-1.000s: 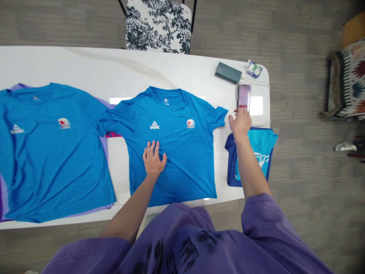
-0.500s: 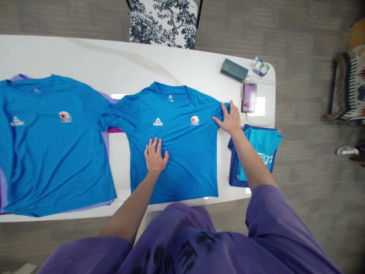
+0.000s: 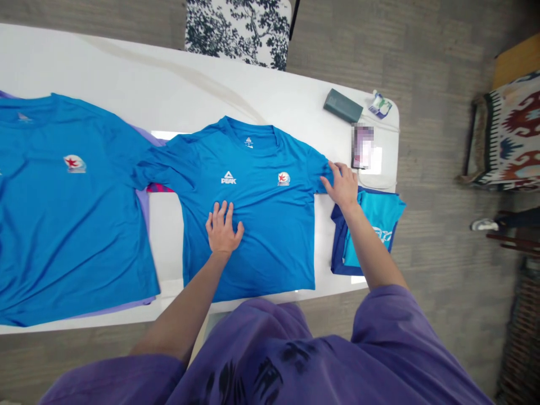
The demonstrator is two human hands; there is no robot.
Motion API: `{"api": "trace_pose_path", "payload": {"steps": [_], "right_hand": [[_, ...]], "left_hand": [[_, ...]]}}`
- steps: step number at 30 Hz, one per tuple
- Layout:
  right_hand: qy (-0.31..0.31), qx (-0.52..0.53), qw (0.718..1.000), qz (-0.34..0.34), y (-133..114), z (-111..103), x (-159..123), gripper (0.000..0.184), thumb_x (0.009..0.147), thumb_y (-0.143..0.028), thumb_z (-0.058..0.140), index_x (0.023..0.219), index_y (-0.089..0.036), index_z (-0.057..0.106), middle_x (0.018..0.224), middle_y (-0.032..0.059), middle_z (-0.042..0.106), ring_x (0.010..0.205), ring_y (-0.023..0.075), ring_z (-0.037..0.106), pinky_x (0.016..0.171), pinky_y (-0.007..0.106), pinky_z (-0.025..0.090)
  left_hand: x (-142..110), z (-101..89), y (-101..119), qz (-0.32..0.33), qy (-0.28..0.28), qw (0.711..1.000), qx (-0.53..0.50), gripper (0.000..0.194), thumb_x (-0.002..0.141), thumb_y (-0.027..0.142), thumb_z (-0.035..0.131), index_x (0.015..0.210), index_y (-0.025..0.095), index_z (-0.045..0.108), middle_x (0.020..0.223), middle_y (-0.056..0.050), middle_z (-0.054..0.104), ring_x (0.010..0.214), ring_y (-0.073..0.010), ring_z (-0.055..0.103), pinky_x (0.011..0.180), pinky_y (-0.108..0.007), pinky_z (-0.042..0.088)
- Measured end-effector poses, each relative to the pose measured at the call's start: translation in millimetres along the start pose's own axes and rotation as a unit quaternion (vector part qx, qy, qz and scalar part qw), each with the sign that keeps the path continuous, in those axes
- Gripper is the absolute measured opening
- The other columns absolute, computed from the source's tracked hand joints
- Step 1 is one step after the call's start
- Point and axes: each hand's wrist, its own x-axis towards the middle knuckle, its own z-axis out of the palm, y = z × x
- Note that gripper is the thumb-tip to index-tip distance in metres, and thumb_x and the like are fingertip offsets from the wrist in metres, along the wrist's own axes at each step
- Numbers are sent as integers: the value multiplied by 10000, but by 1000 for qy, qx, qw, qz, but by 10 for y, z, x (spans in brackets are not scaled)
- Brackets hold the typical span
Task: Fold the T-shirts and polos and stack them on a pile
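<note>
A blue T-shirt [image 3: 257,242] with a white PEAK print and a red star badge lies flat, front up, before me. My left hand [image 3: 224,229] rests on its front below the print, fingers spread. My right hand [image 3: 342,185] lies at the end of the sleeve on the right, thumb and fingers apart on the cloth. To the left is another blue T-shirt [image 3: 76,225] with the same badge, spread over lilac cloth [image 3: 145,211]. The two shirts' sleeves meet between them.
Folded blue clothes [image 3: 352,230] lie beside my right forearm on the white table [image 3: 139,79]. Behind them are a phone [image 3: 361,146], a dark green case [image 3: 343,105] and a small carton [image 3: 380,105]. A patterned chair [image 3: 240,34] stands beyond the far edge.
My right hand has shifted down and outward along the sleeve, whose end now lies straighter. My left hand stays on the shirt front. The view has turned slightly to the right.
</note>
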Motion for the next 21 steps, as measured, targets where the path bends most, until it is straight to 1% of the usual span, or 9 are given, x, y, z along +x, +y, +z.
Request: {"api": "trace_pose_path", "payload": {"steps": [3,5,7,10,13,15,17,18,21], "right_hand": [[-73,0,994,-79,32,-92,338,737,1228,-583,591,1867,-218,562,1877,203,576,1656,428,544,1404,641,429],[-107,-7,990,-95,48,-146,550,775,1175,-624,681,1856,-268,580,1940,149,520,1713,451,508,1434,687,419],[-119,-9,988,-97,65,-191,693,832,1143,-676,717,1866,-295,564,1991,120,461,1772,474,454,1459,734,396],[-133,0,984,-116,116,-230,759,856,1162,-691,667,1898,-279,518,2023,118,407,1819,463,422,1481,747,388],[-139,11,981,-135,195,-242,716,812,1187,-629,629,1907,-274,506,2032,103,390,1855,403,411,1515,704,370],[-135,12,982,-132,196,-249,655,763,1202,-585,611,1895,-279,523,2031,96,393,1872,375,398,1538,701,326],[-113,7,988,-106,71,-245,547,719,1238,-540,536,1899,-259,509,2026,113,398,1890,357,363,1556,725,253],[-95,6,992,-87,-55,-232,461,714,1260,-517,473,1914,-232,476,2028,133,389,1902,345,332,1561,729,219],[-46,33,997,-43,-651,-103,25,758,1284,-487,365,1959,-142,349,2046,197,315,1933,334,232,1568,704,194]], "left_hand": [[4,-18,18,-3,-3,1000,4,911,1124,495,609,1980,347,334,2063,-12,266,1953,-303,121,1604,-622,122],[7,-27,31,-7,-8,1000,7,922,1118,480,621,1983,349,332,2065,-10,261,1953,-309,124,1607,-619,125],[10,-29,41,-14,-17,1000,8,958,1096,464,657,1987,366,323,2063,-5,266,1952,-324,123,1608,-633,124],[9,-18,36,-15,-19,1000,12,931,1111,477,639,1982,351,334,2064,-10,262,1954,-307,109,1612,-617,115],[7,7,7,-3,-8,1000,16,863,1156,503,568,1972,326,349,2069,-7,244,1956,-267,91,1615,-590,103],[7,20,-15,4,-2,1000,15,850,1164,509,557,1966,309,359,2068,-10,246,1956,-263,92,1613,-594,102],[7,20,-27,5,-1,1000,14,853,1163,511,562,1963,293,364,2069,-12,241,1957,-262,90,1612,-599,100],[6,14,-25,5,-2,1000,14,860,1159,511,568,1964,288,362,2070,-9,235,1957,-262,88,1612,-601,99],[1,-22,16,-3,-13,1000,9,921,1132,510,616,1985,307,336,2070,12,218,1958,-285,85,1613,-633,100]]}}
